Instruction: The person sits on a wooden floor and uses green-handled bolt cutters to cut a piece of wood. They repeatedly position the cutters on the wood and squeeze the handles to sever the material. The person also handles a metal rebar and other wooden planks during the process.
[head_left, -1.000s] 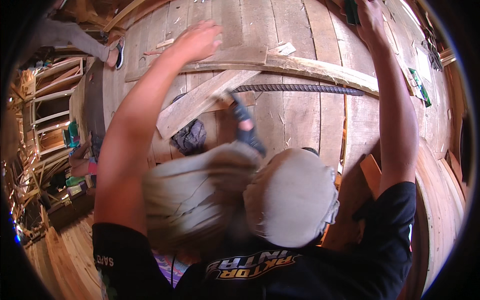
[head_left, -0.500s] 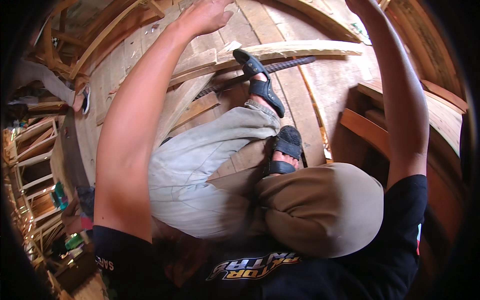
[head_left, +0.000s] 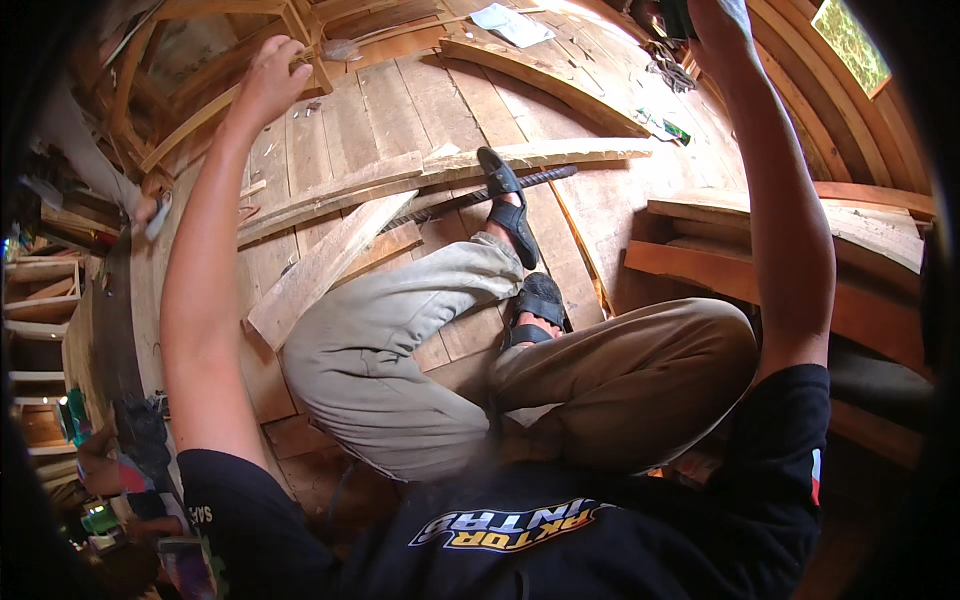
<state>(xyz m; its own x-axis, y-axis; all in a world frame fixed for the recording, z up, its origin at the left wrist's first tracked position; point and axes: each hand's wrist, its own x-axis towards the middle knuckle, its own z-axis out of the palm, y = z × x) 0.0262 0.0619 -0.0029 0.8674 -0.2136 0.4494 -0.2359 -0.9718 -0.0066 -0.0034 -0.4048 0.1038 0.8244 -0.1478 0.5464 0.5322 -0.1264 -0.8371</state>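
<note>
- The left hand point(head_left: 272, 78) is raised above the far left part of the plank floor point(head_left: 345, 115), fingers loosely bent; I cannot tell whether they close on anything.
- A wooden frame point(head_left: 318, 62) stands nearest to that hand, at the floor's far left corner.
- The right hand point(head_left: 718, 20) is raised toward the floor's far right corner, partly cut off by the picture's upper edge.
- A dark green object point(head_left: 676, 18) shows at its fingers; how firmly they grip it I cannot tell.
- Just below that object in view, dark cord point(head_left: 672, 72) lies bundled near the floor's right edge, with a green packet point(head_left: 677, 131) nearer the person.
- A white sheet point(head_left: 512, 24) lies toward the floor's far edge, beyond a curved timber point(head_left: 540, 85).
- Across the middle of the floor runs a long pale timber point(head_left: 560, 152), with a ribbed bar point(head_left: 548, 175) just on its near side.
- A slanting plank point(head_left: 325, 262) lies beside the person's left knee, toward the floor's left edge.
</note>
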